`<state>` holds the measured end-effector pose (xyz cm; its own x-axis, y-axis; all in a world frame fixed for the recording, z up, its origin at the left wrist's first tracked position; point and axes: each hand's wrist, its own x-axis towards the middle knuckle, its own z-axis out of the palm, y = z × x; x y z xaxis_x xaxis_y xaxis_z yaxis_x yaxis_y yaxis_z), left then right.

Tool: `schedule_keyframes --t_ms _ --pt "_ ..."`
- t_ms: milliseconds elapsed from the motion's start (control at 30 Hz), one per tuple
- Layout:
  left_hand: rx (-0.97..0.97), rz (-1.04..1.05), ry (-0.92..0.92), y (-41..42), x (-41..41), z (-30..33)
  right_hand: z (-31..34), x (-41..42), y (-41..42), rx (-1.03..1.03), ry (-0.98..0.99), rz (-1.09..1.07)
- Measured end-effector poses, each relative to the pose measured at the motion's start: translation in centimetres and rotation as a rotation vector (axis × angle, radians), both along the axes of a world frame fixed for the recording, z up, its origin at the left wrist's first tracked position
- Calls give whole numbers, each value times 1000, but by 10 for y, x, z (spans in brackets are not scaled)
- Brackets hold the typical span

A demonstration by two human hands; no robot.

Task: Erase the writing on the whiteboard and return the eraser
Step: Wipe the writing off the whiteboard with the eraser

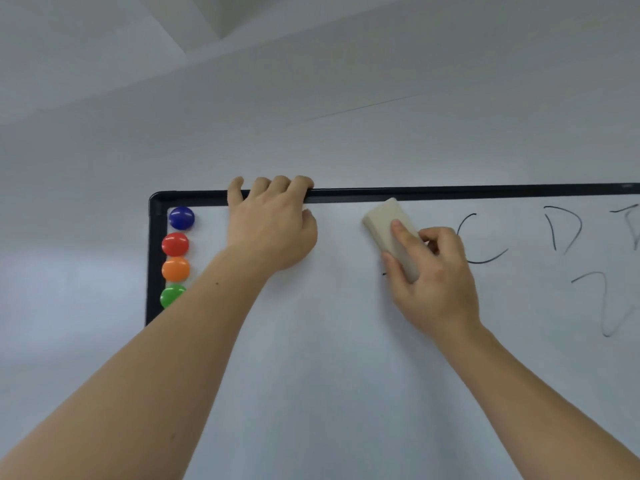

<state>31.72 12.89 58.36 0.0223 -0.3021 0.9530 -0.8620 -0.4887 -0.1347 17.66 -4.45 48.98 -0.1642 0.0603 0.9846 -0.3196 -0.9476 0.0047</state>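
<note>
While gripping the eraser [389, 230], right hand [433, 271] over half-hidden writing [384, 273].

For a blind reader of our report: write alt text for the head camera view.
A person's right hand presses a beige eraser against a whiteboard, beside handwritten letters C and D. The left hand grips the board's black top frame. Blue, red, orange and green magnets line the left edge.

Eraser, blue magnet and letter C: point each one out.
eraser [382, 220]: head view, on its upper pale face above the fingers.
blue magnet [181, 218]: head view, on the centre of its dome.
letter C [485, 260]: head view, on its lower stroke.
</note>
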Motion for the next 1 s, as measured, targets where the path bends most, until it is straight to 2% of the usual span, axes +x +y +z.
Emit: schedule_keyframes --t_ms 200,333,467,633,833,1000 --pt "-74 86 -5 -27 -5 -8 6 1 -16 147 -132 57" --pt "-150 70 -10 -35 -1 -10 -3 19 0 9 -18 92" --pt "-200 46 -10 -42 -1 -13 8 10 -12 -108 38 15" --pt "-236 26 -21 -46 -2 -14 20 -11 -35 104 -121 58" --pt "-265 15 7 -50 -6 -15 0 11 -12 -76 37 70" --pt "-253 21 23 -49 -8 -14 -20 -3 -24 -165 114 10"
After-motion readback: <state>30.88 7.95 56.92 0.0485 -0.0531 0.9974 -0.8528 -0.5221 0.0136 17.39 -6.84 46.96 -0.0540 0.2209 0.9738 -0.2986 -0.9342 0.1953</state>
